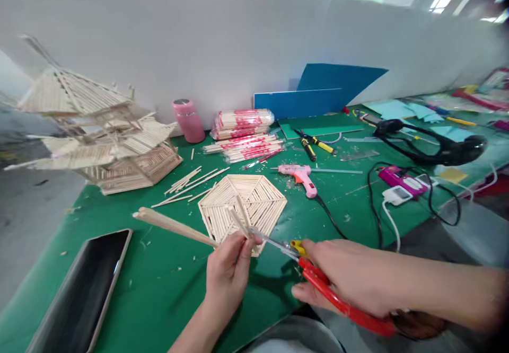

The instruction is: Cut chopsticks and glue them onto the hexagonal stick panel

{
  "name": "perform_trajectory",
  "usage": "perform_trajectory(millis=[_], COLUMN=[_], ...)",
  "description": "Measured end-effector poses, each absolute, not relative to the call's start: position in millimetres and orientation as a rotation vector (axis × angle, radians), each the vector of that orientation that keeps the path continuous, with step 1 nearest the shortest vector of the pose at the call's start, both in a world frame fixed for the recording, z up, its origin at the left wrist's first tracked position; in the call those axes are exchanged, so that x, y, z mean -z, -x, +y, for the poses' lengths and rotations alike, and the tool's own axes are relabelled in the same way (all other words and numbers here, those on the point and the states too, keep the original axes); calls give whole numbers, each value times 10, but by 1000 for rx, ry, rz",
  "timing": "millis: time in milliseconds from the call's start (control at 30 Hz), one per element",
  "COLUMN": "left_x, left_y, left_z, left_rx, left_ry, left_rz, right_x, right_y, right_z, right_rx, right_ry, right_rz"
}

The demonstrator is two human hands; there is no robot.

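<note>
Left hand [228, 265] pinching thin, light, likely brittle wooden sticks [177, 227], best held near the cut; right hand [342, 271] wrapped around red-handled scissors [336, 297], blades at the sticks above the green tabletop [159, 294]

The left hand [228, 268] pinches wooden sticks [239, 218] above the octagonal stick panel [260, 196].

Phone [81, 294] cut off at bottom edge; cutter tips [254, 231] blurred.
</note>
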State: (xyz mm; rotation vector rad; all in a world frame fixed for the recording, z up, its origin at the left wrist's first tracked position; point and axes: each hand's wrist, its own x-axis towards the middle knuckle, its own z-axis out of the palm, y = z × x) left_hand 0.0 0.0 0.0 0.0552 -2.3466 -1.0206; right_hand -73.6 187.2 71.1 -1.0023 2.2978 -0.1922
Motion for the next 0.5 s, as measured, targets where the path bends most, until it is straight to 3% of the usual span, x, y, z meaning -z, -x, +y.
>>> perform_trajectory(millis=[233,500], left_x=[6,22], left_y=[2,31], left_z=[-21,-11], left_rx=[1041,1013], left_ry=[-95,-22], left_rz=[-2356,-2292], right_x=[-836,-1080], right_y=[734,799], right_z=[1751,1747], right_rx=[106,90], right_ry=[953,902], right_rz=[2395,2148])
